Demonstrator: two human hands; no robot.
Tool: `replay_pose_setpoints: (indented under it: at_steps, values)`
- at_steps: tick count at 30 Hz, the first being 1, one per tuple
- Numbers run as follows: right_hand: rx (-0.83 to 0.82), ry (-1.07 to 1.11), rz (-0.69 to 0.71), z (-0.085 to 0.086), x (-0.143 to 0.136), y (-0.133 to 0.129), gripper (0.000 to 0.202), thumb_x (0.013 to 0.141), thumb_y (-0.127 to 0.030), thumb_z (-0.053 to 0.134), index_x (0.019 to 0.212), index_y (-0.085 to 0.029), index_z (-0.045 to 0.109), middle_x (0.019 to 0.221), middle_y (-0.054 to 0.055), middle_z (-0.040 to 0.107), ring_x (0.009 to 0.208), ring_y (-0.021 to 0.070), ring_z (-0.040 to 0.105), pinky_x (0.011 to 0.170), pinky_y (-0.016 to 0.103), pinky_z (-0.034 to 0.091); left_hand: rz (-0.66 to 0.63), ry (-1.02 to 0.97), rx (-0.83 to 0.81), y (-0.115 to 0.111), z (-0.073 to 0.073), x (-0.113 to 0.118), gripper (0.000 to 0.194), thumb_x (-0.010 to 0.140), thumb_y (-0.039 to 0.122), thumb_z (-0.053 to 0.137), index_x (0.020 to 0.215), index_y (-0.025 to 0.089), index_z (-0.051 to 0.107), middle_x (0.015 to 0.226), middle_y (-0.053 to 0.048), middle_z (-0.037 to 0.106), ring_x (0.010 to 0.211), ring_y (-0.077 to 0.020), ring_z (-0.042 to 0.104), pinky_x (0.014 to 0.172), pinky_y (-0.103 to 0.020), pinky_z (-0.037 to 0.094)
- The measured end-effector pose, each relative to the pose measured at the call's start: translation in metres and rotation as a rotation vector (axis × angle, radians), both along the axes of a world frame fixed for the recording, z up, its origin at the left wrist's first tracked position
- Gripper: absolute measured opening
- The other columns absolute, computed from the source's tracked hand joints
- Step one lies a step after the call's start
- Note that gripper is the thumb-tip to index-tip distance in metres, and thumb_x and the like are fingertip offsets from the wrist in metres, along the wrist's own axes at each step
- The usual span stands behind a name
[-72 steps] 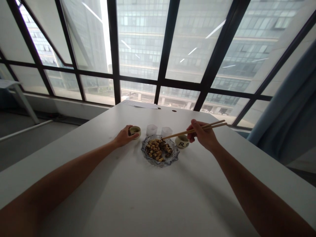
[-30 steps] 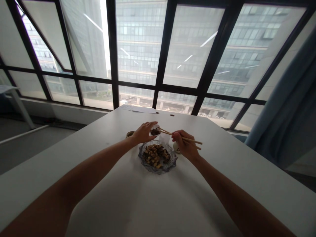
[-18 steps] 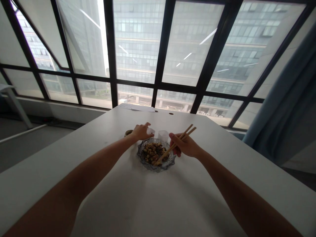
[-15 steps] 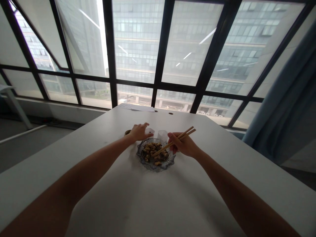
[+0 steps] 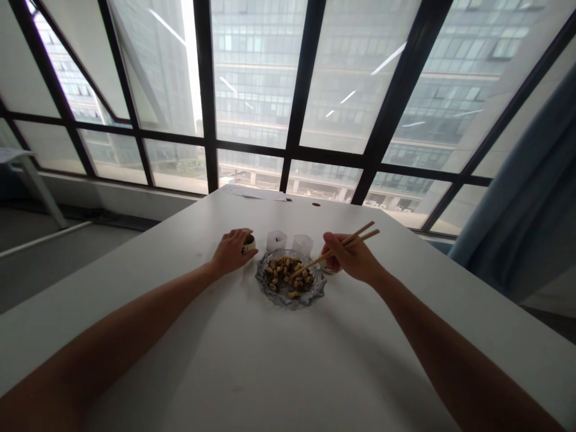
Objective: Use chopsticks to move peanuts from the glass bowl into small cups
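My left hand point(image 5: 231, 252) is wrapped round a small round cup point(image 5: 248, 243) with a dark inside, left of the plate. In my right hand point(image 5: 351, 257) is a pair of wooden chopsticks point(image 5: 360, 236), their tips among brown and yellowish pieces of food point(image 5: 288, 273). The food lies on a clear glass plate point(image 5: 293, 301) with a wavy rim. Behind the plate stand two translucent white cups, one on the left point(image 5: 276, 241) with a small dark speck and one on the right point(image 5: 303, 244). A small round item point(image 5: 330, 268) is partly hidden by my right hand.
The white table point(image 5: 270, 360) reaches toward the windows. Papers point(image 5: 256, 193) and a round dark hole point(image 5: 316, 204) are at its far end. A blue curtain point(image 5: 517, 198) hangs at the right, and another white table point(image 5: 15, 155) stands at the far left.
My left hand has moved left from behind the plate and has closed round the small round cup. The translucent cups are now uncovered. The view has shifted slightly; the chopsticks are still in my right hand.
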State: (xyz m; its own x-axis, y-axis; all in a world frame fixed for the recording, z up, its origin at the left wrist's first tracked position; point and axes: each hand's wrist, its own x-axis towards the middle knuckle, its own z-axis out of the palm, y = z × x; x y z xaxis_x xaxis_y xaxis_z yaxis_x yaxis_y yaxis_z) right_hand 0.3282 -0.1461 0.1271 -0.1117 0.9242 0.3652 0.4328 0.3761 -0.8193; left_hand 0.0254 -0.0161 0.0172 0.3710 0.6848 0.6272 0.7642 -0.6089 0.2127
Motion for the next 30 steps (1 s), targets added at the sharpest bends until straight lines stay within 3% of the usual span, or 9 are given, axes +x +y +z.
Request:
replay_pose_setpoints:
  at_steps: [11,17,24,30]
  values:
    - [0.004,-0.13,0.108,-0.009,-0.003,0.002,0.06,0.082,-0.077,0.056,0.068,-0.019,0.064,0.05,0.002,0.063,0.039,0.0122,0.057,0.037,0.022,0.045,0.02,-0.017,-0.012,-0.001,0.001,0.004,0.055,0.085,0.039,0.064,0.134,0.02,0.049,0.133,-0.014,0.06,0.126,-0.0348,0.053,0.106,-0.051,0.043]
    - [0.098,-0.021,-0.016,-0.003,-0.004,-0.001,0.061,0.08,-0.077,0.059,0.067,-0.018,0.064,0.051,0.003,0.064,0.039,0.0125,0.057,0.037,0.022,0.045,0.019,-0.021,-0.017,0.001,-0.001,0.004,0.055,0.085,0.039,0.064,0.134,0.021,0.05,0.133,-0.014,0.06,0.126,-0.0339,0.052,0.107,-0.05,0.043]
    - [-0.108,-0.028,0.139,-0.011,-0.017,-0.006,0.064,0.076,-0.082,0.059,0.066,-0.018,0.065,0.05,0.003,0.065,0.038,0.0133,0.058,0.037,0.023,0.047,0.014,-0.008,0.001,0.002,-0.002,0.003,0.054,0.086,0.04,0.063,0.133,0.017,0.05,0.132,-0.015,0.06,0.124,-0.034,0.053,0.106,-0.05,0.044]
    - [0.11,-0.083,-0.034,-0.014,-0.016,-0.008,0.062,0.086,-0.075,0.053,0.066,-0.017,0.064,0.047,0.002,0.06,0.037,0.0114,0.053,0.036,0.021,0.04,0.018,-0.005,0.025,0.003,-0.003,0.003,0.052,0.085,0.037,0.065,0.131,0.018,0.051,0.13,-0.014,0.061,0.123,-0.0328,0.054,0.104,-0.049,0.046]
